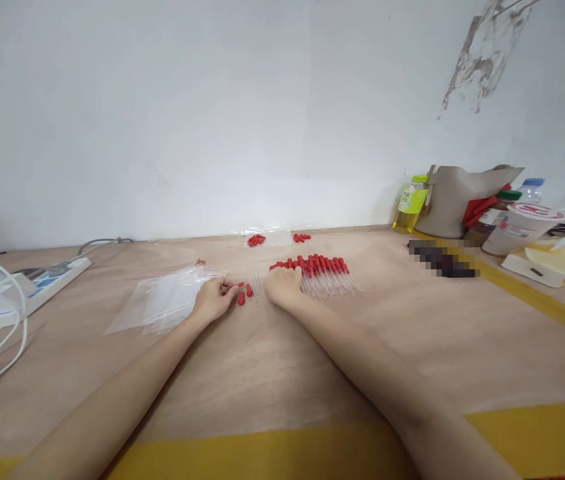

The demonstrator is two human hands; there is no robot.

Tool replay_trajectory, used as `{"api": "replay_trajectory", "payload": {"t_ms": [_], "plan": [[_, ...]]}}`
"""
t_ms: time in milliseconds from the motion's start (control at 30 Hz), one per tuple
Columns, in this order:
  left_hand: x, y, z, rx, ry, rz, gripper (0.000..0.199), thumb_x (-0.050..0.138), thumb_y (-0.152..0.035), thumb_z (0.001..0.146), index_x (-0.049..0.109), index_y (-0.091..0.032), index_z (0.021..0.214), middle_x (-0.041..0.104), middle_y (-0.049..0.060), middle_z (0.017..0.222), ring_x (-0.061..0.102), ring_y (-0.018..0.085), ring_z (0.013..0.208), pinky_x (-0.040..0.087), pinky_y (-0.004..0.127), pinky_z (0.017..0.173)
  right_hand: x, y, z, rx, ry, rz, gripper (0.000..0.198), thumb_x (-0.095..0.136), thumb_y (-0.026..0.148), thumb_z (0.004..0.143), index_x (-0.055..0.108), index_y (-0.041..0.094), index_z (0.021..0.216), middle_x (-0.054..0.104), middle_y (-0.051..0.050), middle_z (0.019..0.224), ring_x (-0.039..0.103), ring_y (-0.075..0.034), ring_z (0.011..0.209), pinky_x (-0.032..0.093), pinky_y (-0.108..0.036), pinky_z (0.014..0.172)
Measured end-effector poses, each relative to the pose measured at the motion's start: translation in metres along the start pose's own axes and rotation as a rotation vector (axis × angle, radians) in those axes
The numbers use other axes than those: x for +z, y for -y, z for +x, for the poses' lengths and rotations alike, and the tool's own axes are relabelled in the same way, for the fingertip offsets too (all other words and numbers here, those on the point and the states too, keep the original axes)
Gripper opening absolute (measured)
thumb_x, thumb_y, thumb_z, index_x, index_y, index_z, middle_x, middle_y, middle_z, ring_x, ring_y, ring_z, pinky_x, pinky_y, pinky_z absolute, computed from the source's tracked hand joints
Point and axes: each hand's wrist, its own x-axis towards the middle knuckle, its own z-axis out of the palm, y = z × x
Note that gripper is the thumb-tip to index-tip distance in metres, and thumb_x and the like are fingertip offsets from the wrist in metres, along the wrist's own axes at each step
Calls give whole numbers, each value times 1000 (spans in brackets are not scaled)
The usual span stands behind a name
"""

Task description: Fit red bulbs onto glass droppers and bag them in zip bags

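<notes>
My left hand pinches a red rubber dropper bulb between thumb and fingertips. Just to its right, loose red bulbs lie on the wooden table. Several thin clear tubes lie side by side between my two hands. My right hand is closed beside these tubes, its fingers curled away from view, so whatever it holds is hidden. Against its right side spreads a row of droppers, clear tubes capped with red bulbs at the far end.
Clear zip bags lie left of my left hand. Behind are small piles of red bulbs. A power strip with cables sits far left. At right stand a yellow-green bottle, a grey bag and a plastic cup.
</notes>
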Motion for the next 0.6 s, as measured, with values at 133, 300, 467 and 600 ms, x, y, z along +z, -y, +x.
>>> {"api": "replay_trajectory", "payload": {"t_ms": [133,300,467,600], "plan": [[-2,-9,-3,62,-191,-103,23,46,-36,79,57,-18,86,64,5,89,57,19,79,42,28,66,-8,-33,-27,23,-94,151,26,37,25,85,50,8,99,61,-18,91,58,-23,83,37,-31,67],[5,-40,-21,240,-14,-275,32,40,-30,84,48,-15,111,63,6,91,58,15,71,45,26,63,-12,-85,-67,-267,-230,411,24,34,21,87,47,15,106,61,-6,86,56,-14,76,39,-24,66],[16,-64,-46,405,120,-254,26,36,-27,88,56,-16,101,63,7,95,58,18,83,44,30,74,-2,-97,-90,-364,-335,374,22,37,20,85,56,17,95,62,-6,90,55,-15,82,37,-27,75],[19,-68,-55,477,149,-270,23,37,-27,88,57,-18,97,62,6,93,56,18,86,43,31,77,4,-90,-95,-389,-332,290,16,41,21,83,57,18,86,62,-2,82,53,-13,71,32,-29,74]]}}
